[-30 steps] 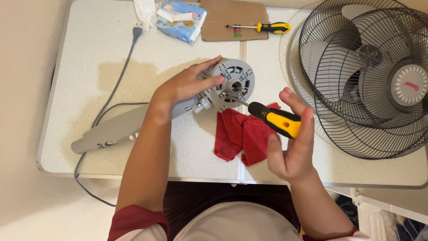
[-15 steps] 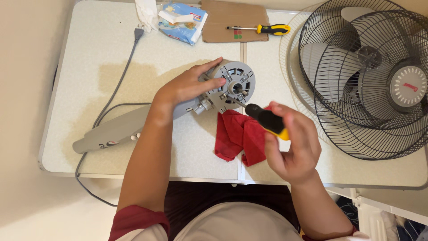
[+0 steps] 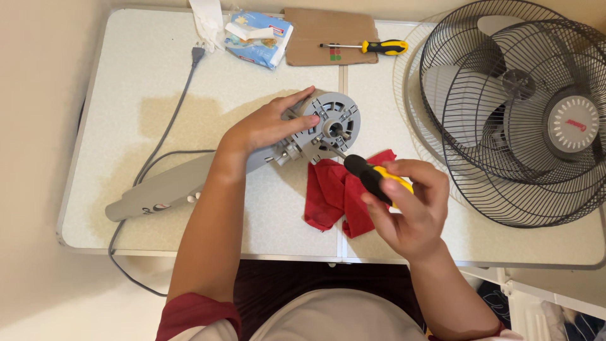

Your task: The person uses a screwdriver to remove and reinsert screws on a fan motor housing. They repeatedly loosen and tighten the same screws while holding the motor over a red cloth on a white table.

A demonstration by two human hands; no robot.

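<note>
- The grey fan motor housing (image 3: 328,129) lay on its side near the middle of the counter (image 3: 126,82), its round face turned up, probably so the hub could be reached from above.
- The left hand (image 3: 268,126) lay flat against the housing's left side, fingers spread over the rim; it pressed rather than clenched, likely to stop the housing rolling.
- The right hand (image 3: 410,211) was just in front of and right of the housing, its grip wrapped around the black-and-yellow screwdriver (image 3: 372,177). The shaft slanted up to the hub, tip at or in the centre; exact contact could not be told.
- A red cloth (image 3: 338,192) lay crumpled just in front of the housing, under the screwdriver.
- The grey fan stem (image 3: 164,189) ran from the housing toward the front left; its grey cord (image 3: 167,129) looped off left of it.
- A second yellow-handled screwdriver (image 3: 369,47) rested on a cardboard piece (image 3: 315,31) behind the housing, out of the way.
- A blue-and-white packet (image 3: 259,39) sat behind and left of the housing.
- The fan guards with the blade (image 3: 511,107) lay stacked well to the right of the housing.
</note>
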